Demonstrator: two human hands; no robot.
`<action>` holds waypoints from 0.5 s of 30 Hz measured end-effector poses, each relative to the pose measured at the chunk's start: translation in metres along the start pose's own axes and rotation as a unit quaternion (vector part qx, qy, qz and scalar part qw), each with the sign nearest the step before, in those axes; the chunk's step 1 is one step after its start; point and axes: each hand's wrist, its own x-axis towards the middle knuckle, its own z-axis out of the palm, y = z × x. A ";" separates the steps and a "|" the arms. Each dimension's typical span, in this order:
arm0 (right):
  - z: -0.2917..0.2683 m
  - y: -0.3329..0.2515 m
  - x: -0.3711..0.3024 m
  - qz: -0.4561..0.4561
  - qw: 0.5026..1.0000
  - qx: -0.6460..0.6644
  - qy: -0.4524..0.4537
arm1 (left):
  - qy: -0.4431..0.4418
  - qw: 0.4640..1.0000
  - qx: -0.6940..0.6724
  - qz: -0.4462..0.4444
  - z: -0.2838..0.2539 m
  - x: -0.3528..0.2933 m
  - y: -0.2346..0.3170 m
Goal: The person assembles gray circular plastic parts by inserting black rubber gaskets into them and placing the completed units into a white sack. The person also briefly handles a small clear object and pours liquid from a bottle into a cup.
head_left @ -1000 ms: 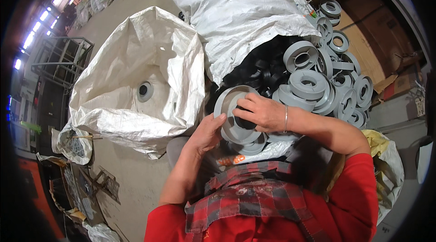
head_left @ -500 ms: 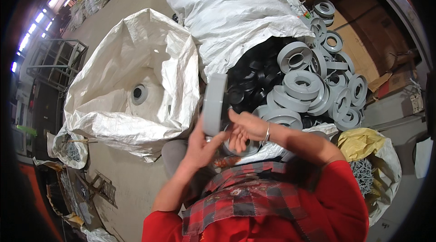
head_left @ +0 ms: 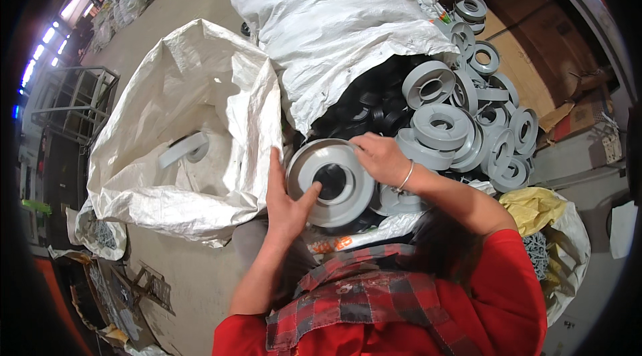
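A grey plastic flanged ring [head_left: 361, 189] is held in front of me, its broad face turned up and a dark hole at its middle. My left hand [head_left: 284, 209] grips its left side, with the thumb across the face near the hole. At the upper right rim, the closed fingers of my right hand [head_left: 381, 161] hold the same ring. On my left stands an open white woven sack [head_left: 221, 203]. Inside it, one grey ring [head_left: 175, 151] shows edge-on, partly covering another. Beyond my right hand lies a heap of grey rings [head_left: 445, 125].
A large white sack [head_left: 334, 15] lies ahead, with black plastic parts [head_left: 371, 105] in its mouth. At the far right is an open cardboard box [head_left: 535, 42]. A yellow-lined bag [head_left: 535, 205] of screws [head_left: 535, 252] stands near my right elbow. Metal racks [head_left: 73, 98] stand at left.
The ring that was edge-on in my left hand is gone from it, and an edge-on ring now shows in the left sack. Both hands now hold a face-up ring.
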 end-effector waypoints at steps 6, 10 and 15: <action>-0.037 0.087 0.028 0.149 0.968 -0.178 -0.099 | -0.048 0.858 -0.349 -0.374 0.019 0.009 -0.044; -0.022 0.163 0.001 0.142 0.892 -0.343 -0.256 | -0.014 0.902 -0.291 -0.320 0.026 0.012 -0.039; -0.025 0.108 0.036 0.203 0.945 -0.167 -0.193 | -0.023 0.934 -0.255 -0.250 0.031 0.013 -0.032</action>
